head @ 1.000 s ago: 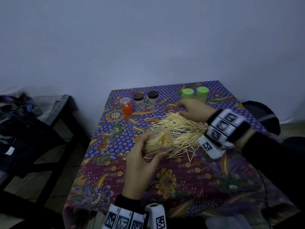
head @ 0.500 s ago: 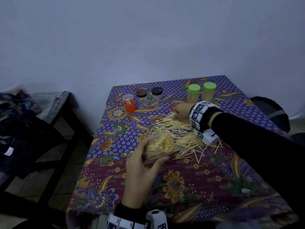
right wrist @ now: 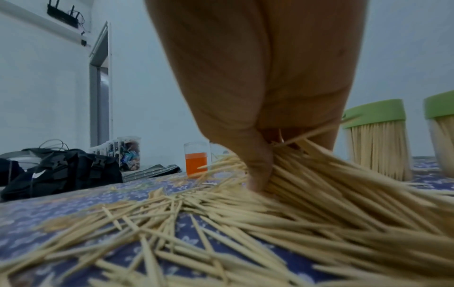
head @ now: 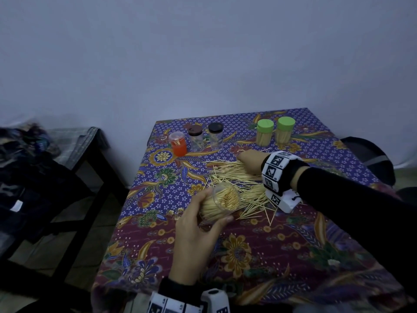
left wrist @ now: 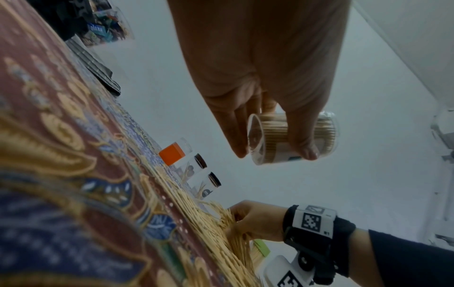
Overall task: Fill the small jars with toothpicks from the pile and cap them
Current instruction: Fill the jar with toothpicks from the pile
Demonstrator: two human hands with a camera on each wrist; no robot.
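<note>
My left hand (head: pixel 198 224) grips a clear uncapped jar (head: pixel 222 203) packed with toothpicks, tilted with its mouth toward the pile; the left wrist view shows the same jar (left wrist: pixel 292 137) between thumb and fingers. The toothpick pile (head: pixel 239 179) lies mid-table. My right hand (head: pixel 250 162) is down on the pile's far side, and in the right wrist view its fingers (right wrist: pixel 260 170) curl round a bunch of toothpicks (right wrist: pixel 319 174). Two green-capped jars (head: pixel 275 132) full of toothpicks stand behind it.
An orange jar (head: pixel 178 143) and two dark-capped clear jars (head: pixel 206 136) stand at the back left of the patterned tablecloth (head: pixel 225 256). A dark bench with bags (head: pixel 33 177) sits left of the table. A dark bag (head: pixel 370 159) lies at the right.
My right hand stayed on the far side of the pile, closing on toothpicks, while the forearm swung in over the table. The left hand and jar barely moved.
</note>
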